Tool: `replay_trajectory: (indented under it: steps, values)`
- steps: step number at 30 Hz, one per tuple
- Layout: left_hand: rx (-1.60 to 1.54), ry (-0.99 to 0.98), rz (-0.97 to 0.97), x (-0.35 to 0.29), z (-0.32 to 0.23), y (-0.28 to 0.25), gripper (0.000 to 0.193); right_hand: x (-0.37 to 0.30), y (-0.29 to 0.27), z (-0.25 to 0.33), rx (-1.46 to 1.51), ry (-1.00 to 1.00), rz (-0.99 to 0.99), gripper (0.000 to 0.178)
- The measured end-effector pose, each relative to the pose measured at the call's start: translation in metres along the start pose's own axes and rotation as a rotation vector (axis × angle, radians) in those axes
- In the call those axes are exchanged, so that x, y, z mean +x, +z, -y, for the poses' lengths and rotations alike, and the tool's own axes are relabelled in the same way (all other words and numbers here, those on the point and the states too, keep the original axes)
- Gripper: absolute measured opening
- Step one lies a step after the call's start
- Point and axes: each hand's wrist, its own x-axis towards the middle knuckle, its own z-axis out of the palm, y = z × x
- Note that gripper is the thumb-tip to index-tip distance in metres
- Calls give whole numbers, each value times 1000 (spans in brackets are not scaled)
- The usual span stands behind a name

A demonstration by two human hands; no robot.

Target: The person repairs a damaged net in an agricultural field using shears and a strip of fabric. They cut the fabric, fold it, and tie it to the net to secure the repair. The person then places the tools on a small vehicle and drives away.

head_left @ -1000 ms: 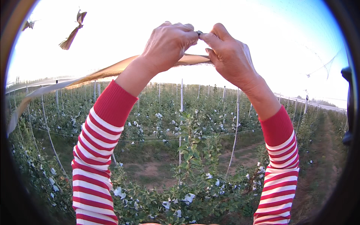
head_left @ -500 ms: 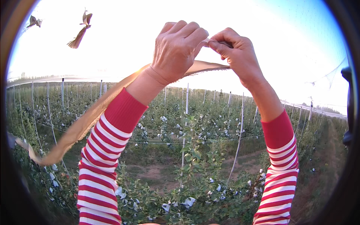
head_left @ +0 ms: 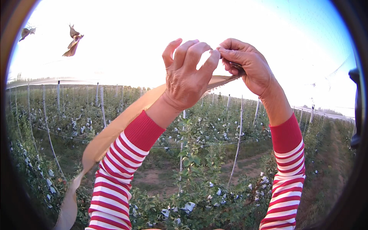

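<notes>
Right hand [head_left: 251, 67]: thumb and fingertips pressed together, with a dark, bunched section of the tan fabric strip [head_left: 103, 141] enclosed beneath them. Left hand [head_left: 186, 74]: thumb and index tips drawn close together beside the right fingertips, remaining fingers raised and spread; whether these tips pinch anything cannot be told. Location reference: central leafy tree [head_left: 188, 153]. Both hands are raised above its top, the right hand up and to its right. From the right hand, the strip passes behind the left wrist, descends to the left of the tree and hangs beside the left striped sleeve [head_left: 111, 191].

Ground surface: brown soil [head_left: 151, 180] and grass behind the tree. Surroundings: outdoor orchard rows with slender poles [head_left: 103, 107] beyond the tree, white sheet-like pieces [head_left: 188, 207] in the foliage below it, and a dirt track [head_left: 333, 153] well to its right. Knotted cloth scraps [head_left: 73, 42] hang high to its left.

Change from the preceding frame: both hands sit lower and farther right relative to the tree; the left fingers are more spread; the strip's trailing part now droops steeply.
</notes>
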Motion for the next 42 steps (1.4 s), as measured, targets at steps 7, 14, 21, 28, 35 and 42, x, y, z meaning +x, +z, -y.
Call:
replay_trajectory:
  steps: [7, 14, 21, 28, 35, 42]
  values:
    - [-99, -45, -67, 12, -8, 7, 17, -10, 4, -3, -173, -246, -54, 11]
    - [-109, -187, 6, 10, -22, -2, 9, -17, 9, -15, -233, -402, -123, 25]
    - [256, -91, 140, 1, -52, -28, 9, -36, 33, -48, -971, -1116, -571, 24]
    - [-916, -1296, 194, -17, -82, -39, 5, -53, 48, -57, -37, -165, -472, 12]
    - [-1219, -1513, 196, -22, -84, -47, 9, -65, 52, -63, 304, -177, -464, 10]
    - [-1702, -1721, 56, -48, -74, -90, 9, -66, 72, -67, 70, -304, -425, 9]
